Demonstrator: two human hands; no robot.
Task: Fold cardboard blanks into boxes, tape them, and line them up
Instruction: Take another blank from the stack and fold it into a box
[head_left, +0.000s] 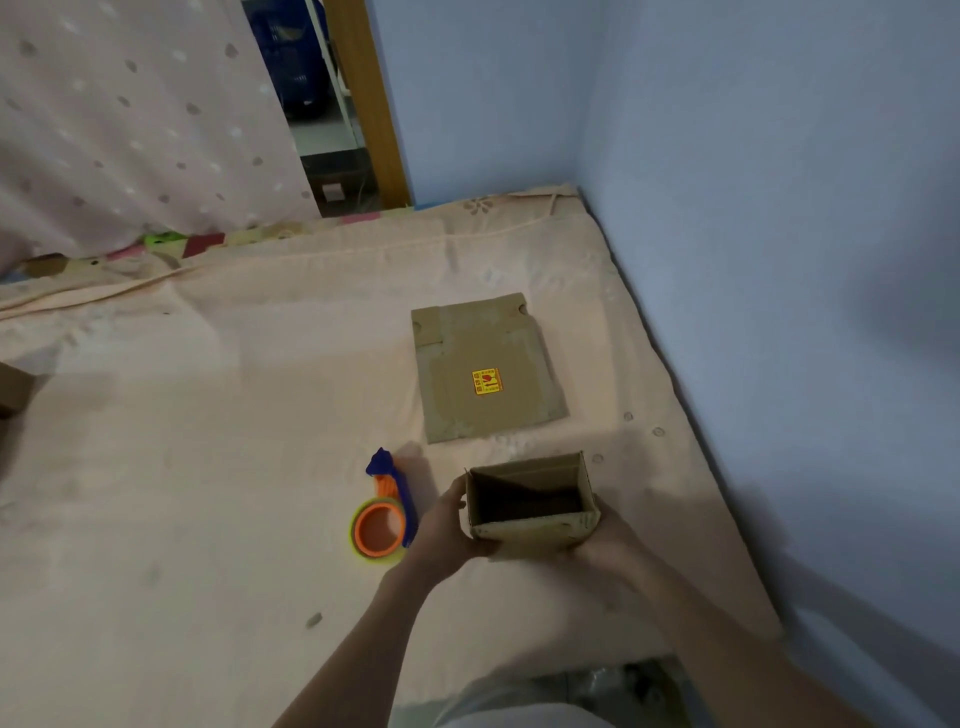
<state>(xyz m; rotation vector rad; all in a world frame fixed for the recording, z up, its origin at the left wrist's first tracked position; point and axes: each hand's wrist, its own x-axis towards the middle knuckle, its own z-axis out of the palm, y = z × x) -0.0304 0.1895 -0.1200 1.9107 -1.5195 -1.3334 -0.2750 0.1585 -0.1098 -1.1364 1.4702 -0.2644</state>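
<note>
A small brown cardboard box (530, 532) is held upright above the bed, its top open and its inside dark. My left hand (444, 530) grips its left side and my right hand (608, 543) grips its right side and bottom corner. Beyond it a flat cardboard blank (483, 364) with a yellow and red sticker lies on the sheet. A tape dispenser (384, 514), orange and blue with a roll of clear tape, lies on the sheet just left of my left hand.
The work surface is a bed with a pale peach sheet (208, 441). A blue wall (779, 260) runs along the right edge. A dotted curtain (130, 130) hangs at the back left. A brown cardboard piece (13, 389) shows at the far left edge.
</note>
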